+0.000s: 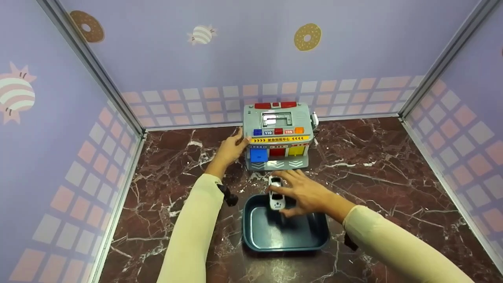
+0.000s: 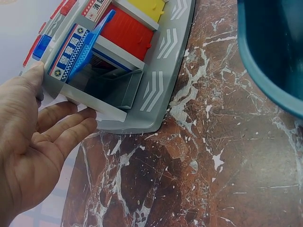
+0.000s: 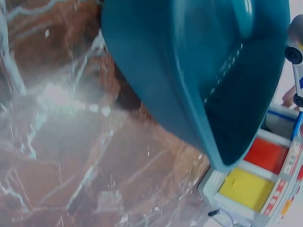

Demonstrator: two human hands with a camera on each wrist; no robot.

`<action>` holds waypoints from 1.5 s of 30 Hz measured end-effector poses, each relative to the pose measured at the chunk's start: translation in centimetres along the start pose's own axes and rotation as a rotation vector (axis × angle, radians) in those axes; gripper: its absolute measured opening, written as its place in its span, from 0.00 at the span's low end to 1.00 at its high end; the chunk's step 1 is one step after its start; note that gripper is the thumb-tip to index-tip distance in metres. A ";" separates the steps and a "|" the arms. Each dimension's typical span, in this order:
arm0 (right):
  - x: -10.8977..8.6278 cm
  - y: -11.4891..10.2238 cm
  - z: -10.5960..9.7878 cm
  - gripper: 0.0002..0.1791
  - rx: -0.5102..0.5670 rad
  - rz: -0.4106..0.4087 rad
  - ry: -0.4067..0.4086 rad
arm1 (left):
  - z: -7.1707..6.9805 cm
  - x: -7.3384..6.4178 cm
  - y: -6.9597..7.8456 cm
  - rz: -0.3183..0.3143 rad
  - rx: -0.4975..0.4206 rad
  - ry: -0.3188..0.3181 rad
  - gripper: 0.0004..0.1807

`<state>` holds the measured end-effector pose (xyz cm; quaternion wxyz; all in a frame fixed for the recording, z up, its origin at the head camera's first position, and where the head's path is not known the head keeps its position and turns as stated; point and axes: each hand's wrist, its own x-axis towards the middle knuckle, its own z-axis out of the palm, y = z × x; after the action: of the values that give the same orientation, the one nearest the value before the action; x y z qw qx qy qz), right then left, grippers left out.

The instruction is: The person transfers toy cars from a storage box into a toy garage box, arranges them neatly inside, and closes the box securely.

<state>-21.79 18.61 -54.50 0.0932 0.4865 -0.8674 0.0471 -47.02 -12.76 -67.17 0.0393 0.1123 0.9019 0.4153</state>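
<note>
My right hand [image 1: 304, 192] holds a white toy police car [image 1: 277, 202] over the back part of a dark teal tray [image 1: 286, 249]. The car also shows at the right edge of the right wrist view [image 3: 298, 71]. A grey toy garage [image 1: 275, 163] with blue, red and yellow doors stands behind the tray. Its blue door [image 2: 90, 47] is swung up, and the bay behind it is uncovered. The red door [image 2: 125, 32] and yellow door [image 3: 246, 188] are down. My left hand [image 1: 231, 148] rests against the garage's left side, fingers fairly straight.
Red-brown marbled tabletop [image 1: 365, 184] lies under everything. Patterned lilac panels [image 1: 251, 59] rise at the back and both sides. A small white part [image 1: 314, 120] sticks out from the garage's right side.
</note>
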 end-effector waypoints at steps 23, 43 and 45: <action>2.0 5.3 0.5 0.43 -0.013 0.099 0.025 | -5.3 -9.7 13.3 -0.058 -0.029 -0.010 0.43; 3.5 5.8 1.7 0.44 0.054 0.140 -0.065 | -5.2 -9.9 13.5 -0.060 -0.009 -0.005 0.41; 3.7 5.8 1.8 0.43 0.052 0.131 -0.061 | -5.2 -10.0 13.5 -0.056 -0.012 -0.008 0.42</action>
<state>-28.82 18.23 -55.44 0.0509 0.4321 -0.8983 0.0608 -35.88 -10.49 -53.75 0.0551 0.0886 0.9019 0.4191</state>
